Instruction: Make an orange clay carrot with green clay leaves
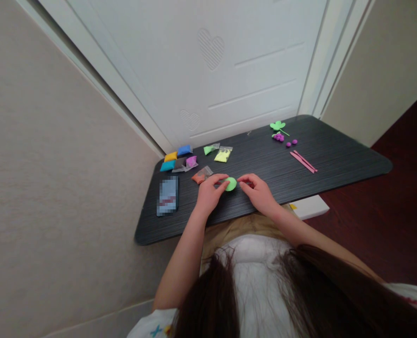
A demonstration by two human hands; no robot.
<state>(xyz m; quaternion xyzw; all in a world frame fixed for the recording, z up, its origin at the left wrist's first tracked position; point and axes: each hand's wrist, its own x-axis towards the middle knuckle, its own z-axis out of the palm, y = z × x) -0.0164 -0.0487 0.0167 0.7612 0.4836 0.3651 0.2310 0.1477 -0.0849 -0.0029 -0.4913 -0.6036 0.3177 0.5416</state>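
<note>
A flat round disc of green clay (231, 184) lies near the front edge of a dark wood-grain table (335, 155). My left hand (210, 191) rests beside it on the left, its fingers curled and pinching the disc's left edge. My right hand (257, 190) sits just to the right, fingers curled, its fingertips at the disc's right edge. Whether the right hand grips the clay or only touches it is not clear.
Small clay packets lie at the left: orange (198, 177), teal (167, 165), yellow-orange (171, 156), blue (184, 150), purple (190, 161), green (208, 149), yellow (222, 155). A phone (167, 195) lies front left. Green and purple clay shapes (279, 131) and pink sculpting tools (303, 161) sit at the right.
</note>
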